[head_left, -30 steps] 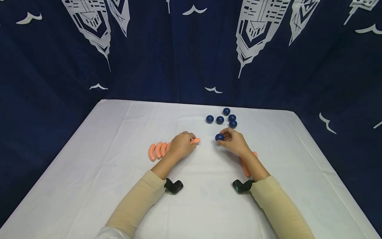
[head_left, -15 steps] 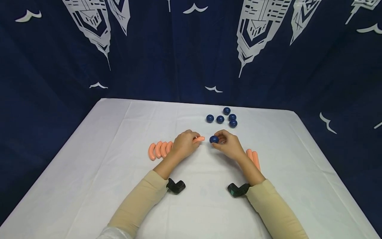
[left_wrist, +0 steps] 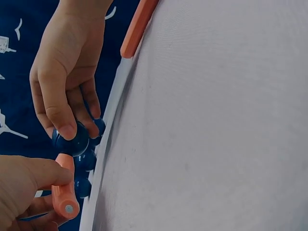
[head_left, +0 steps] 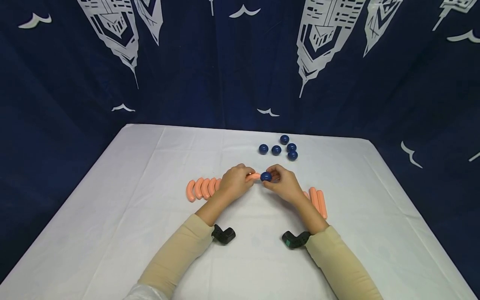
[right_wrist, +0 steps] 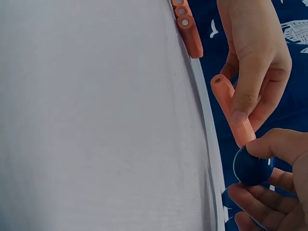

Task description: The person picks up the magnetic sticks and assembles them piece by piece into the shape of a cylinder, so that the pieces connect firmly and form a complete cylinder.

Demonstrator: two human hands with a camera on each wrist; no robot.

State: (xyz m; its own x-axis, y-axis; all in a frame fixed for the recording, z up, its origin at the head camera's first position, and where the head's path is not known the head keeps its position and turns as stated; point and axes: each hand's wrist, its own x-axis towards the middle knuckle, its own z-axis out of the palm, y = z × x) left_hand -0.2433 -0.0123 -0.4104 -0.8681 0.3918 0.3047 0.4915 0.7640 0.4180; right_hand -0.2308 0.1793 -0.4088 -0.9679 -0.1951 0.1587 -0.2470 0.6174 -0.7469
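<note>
Left hand [head_left: 236,182]: pinches a short orange piece [head_left: 255,176] between thumb and fingers, the thumb lying along its side.
Right hand [head_left: 283,183]: grips a glossy blue ball [head_left: 266,176], thumb on one side and fingertips on the other.
Meeting point: between the two hands, over the middle of the table [head_left: 112,229], one end of the orange piece touches the blue ball; whether the two are joined cannot be told.
Free end: the left wrist view shows a small pale disc set in the orange piece's other end, and a slight bend along its length.
Curved pieces [head_left: 198,188]: a row of orange arcs side by side, just left of the left hand, the last one partly hidden by it.
Straight rods [head_left: 321,204]: three orange lengths show beside the right forearm, one mostly covered by it.
Loose balls [head_left: 276,150]: five blue ones, grouped beyond the hands near the far edge, two of them close together at the right.
Sleeves [head_left: 176,250]: beige, with a black device [head_left: 225,236] at each wrist.
Cloths: white over the table; behind it, a navy curtain [head_left: 187,83] printed with white birds and towers.
</note>
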